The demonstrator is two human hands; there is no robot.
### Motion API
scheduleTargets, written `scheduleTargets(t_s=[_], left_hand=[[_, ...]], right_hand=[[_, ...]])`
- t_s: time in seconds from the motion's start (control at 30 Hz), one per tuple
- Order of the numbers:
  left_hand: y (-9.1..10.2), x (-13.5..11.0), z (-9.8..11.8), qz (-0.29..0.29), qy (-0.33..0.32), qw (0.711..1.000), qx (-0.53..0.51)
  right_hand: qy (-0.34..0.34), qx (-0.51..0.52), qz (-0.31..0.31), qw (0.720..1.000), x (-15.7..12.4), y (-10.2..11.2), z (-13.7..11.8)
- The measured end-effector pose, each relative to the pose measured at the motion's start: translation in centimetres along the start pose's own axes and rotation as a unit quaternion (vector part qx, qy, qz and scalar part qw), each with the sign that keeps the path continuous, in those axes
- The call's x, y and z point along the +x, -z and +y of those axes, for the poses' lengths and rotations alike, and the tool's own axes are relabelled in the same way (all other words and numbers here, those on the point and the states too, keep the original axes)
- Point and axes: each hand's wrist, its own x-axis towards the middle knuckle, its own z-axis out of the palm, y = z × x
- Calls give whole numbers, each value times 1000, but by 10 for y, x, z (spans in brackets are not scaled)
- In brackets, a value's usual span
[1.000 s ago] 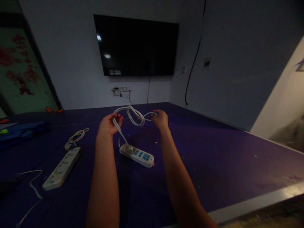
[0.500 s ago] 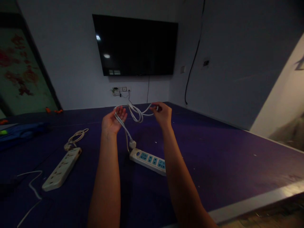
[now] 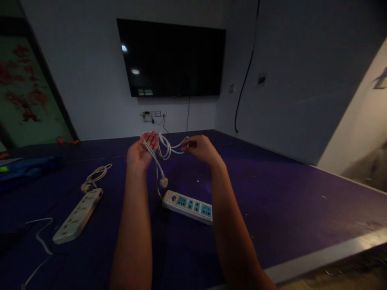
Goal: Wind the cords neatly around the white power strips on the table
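- Fingers first: the left hand (image 3: 141, 152) has its fingers (image 3: 152, 141) curled loosely around several loops of the white cord (image 3: 165, 148), palm up; the right hand (image 3: 202, 148) is pinching a strand of that cord at its fingertips (image 3: 186, 145), close beside the left.
- The cord hangs between the two hands above the surface (image 3: 272, 209), and one run drops down to the plug (image 3: 163, 182), which dangles just over the blue-socket power strip (image 3: 188, 206) lying flat below.
- Risk, as I judge it: the loops look loosely gathered, so a slack left grip could let them spill and tangle.
- Another one: a pull on the strand could drag the strip across the surface or swing the plug into it.
- Left of the arms, a second white power strip (image 3: 78, 216) lies with its own coiled cord (image 3: 96, 175); a loose thin wire (image 3: 40, 237) trails nearer the edge.
- The surface is dark purple, speckled with small pale bits.
- Farther back: a wall outlet (image 3: 152, 115), a dark wall-mounted television (image 3: 172, 58), and a black cable (image 3: 248, 72) running down the right wall.
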Motion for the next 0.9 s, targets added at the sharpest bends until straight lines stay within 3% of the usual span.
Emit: scheduleTargets(t_s=[0.17, 0.33, 0.5, 0.67, 0.8, 0.9], left_hand=[[1, 3, -2, 2, -8, 1000, 20], [-2, -2, -10, -44, 13, 997, 68], [-3, -10, -17, -116, 68, 976, 172], [6, -12, -19, -101, 80, 964, 233], [11, -12, -20, -219, 70, 933, 278], [7, -14, -23, -237, 75, 918, 309]], right_hand=[[35, 79, -120, 989, -2, -6, -13], [95, 71, -204, 972, -1, -30, -35], [133, 20, -153, 979, 1, -50, -49], [108, 83, -96, 986, 4, -54, -47], [61, 130, -79, 986, 4, -55, -44], [54, 113, -35, 991, 4, -55, -44]])
